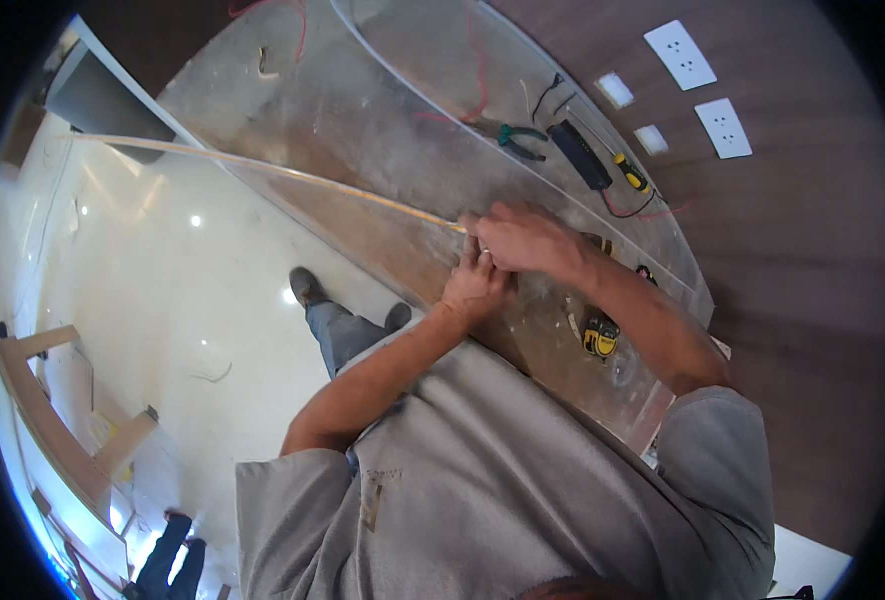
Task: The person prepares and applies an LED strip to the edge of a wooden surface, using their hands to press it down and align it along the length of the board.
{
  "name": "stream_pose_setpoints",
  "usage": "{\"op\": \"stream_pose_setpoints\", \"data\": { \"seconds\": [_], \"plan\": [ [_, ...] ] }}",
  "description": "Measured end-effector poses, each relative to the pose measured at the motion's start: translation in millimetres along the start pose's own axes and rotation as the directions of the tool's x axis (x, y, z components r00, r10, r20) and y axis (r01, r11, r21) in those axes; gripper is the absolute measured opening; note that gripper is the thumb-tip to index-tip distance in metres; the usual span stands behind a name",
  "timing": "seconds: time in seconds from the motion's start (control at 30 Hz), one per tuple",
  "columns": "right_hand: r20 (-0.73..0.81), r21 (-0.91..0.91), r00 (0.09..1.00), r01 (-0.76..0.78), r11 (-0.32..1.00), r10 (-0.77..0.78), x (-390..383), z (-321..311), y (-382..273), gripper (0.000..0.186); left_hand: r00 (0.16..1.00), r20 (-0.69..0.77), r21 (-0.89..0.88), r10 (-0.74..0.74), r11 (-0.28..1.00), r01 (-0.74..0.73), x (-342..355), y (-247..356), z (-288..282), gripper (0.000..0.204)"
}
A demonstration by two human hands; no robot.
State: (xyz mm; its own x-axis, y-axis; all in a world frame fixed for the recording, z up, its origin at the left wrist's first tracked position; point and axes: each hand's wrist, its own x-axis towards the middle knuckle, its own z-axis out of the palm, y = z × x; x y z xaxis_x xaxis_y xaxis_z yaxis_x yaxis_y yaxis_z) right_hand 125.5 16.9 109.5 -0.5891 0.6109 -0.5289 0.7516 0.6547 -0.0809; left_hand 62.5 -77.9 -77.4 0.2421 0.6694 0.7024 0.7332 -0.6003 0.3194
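A long, thin, pale strip [312, 182] with a yellow-orange tint runs from the far left over the dusty worktop [362, 150] to my hands. My right hand [524, 238] is closed at its near end, fingertips pinched together. Just below, my left hand [477, 288] is closed too, with its fingertips up against the right hand's. The very end of the strip is hidden by the fingers. A yellow-and-black tape measure [600, 337] lies to the right of my hands. Another yellow-and-black tool [596, 243] is partly covered by my right forearm.
Green-handled pliers [520, 138], a black box with wires [580, 155] and a yellow-and-black screwdriver [630, 172] lie near the brown wall [802, 250]. Two white socket plates [680, 55] are on that wall. Lower left stand a wooden frame [62, 430] and another person's legs [167, 560].
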Motion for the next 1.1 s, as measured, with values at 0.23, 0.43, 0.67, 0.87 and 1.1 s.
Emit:
{"op": "stream_pose_setpoints", "data": {
  "seconds": [0.23, 0.43, 0.67, 0.87, 1.1],
  "plan": [
    [-0.148, 0.150, 0.968, 0.226, 0.963, -0.204, -9, 23, 46, 0.058, 0.987, 0.158, 0.106, 0.006, 0.994, -0.023, 19, 8, -17, 0.046],
    [0.008, 0.202, 0.980, 0.192, 0.960, -0.198, 1, 3, 35, 0.057, 0.995, 0.102, 0.077, -0.017, 0.997, 0.009, 17, 5, -21, 0.046],
    [0.083, 0.195, 0.973, 0.197, 0.961, -0.217, 9, 7, 40, 0.054, 0.980, 0.200, 0.137, -0.004, 0.990, -0.024, 19, 14, -33, 0.051],
    [0.122, 0.313, 0.959, 0.206, 0.927, -0.254, 11, 5, 43, 0.058, 0.920, 0.385, 0.055, -0.069, 0.997, 0.052, 19, 29, -49, 0.056],
    [0.094, 0.256, 0.974, 0.179, 0.950, -0.208, 7, -9, 37, 0.046, 0.856, 0.516, -0.015, -0.030, 0.999, 0.044, 5, 36, -52, 0.061]
  ]
}}
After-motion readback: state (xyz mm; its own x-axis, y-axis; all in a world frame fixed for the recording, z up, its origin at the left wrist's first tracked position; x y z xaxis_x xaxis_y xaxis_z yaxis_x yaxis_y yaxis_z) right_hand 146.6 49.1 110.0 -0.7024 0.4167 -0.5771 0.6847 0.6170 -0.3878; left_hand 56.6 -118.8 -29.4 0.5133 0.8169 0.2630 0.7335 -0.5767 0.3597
